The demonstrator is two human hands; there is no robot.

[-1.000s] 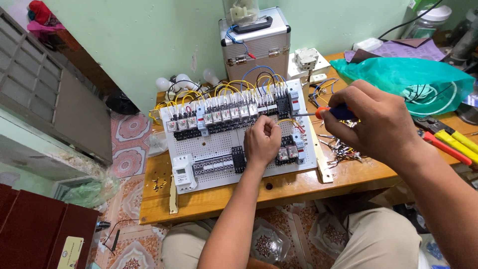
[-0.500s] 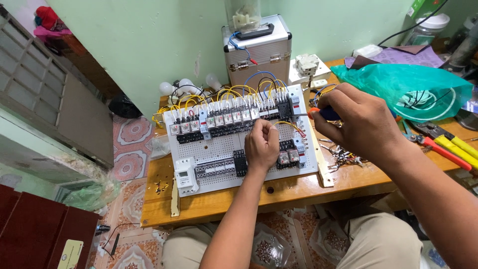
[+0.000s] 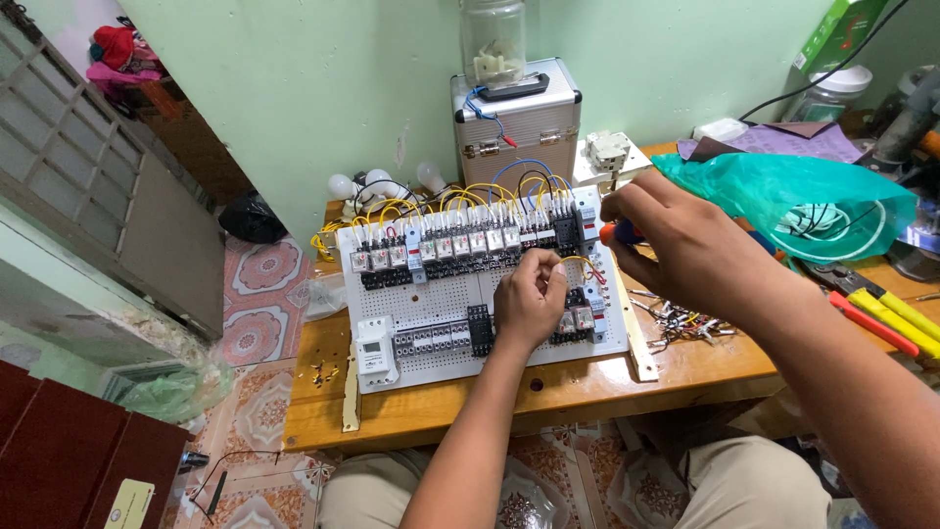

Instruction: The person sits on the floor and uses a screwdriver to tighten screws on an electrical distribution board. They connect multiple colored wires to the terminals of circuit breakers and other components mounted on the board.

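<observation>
A white perforated panel (image 3: 441, 299) lies on a wooden table, carrying a row of relays (image 3: 441, 245), terminal blocks and yellow wires (image 3: 470, 196). My left hand (image 3: 529, 299) rests on the panel's middle right, fingers pinched on a thin yellow wire by the small relays (image 3: 578, 318). My right hand (image 3: 676, 245) hovers over the panel's right edge, closed around a screwdriver with an orange and blue handle (image 3: 615, 233), its tip pointing left toward the panel; the shaft is hidden by my fingers.
A silver case (image 3: 516, 127) with a glass jar (image 3: 493, 39) on top stands behind the panel. A green plastic bag (image 3: 783, 201) lies at right, with pliers and yellow-handled tools (image 3: 881, 313) and cut wire scraps (image 3: 681, 318) nearby. White bulbs (image 3: 377, 181) sit at back left.
My right hand with the screwdriver has moved left, closer to the panel's top right. My left hand stays on the wire. The camera has tilted slightly.
</observation>
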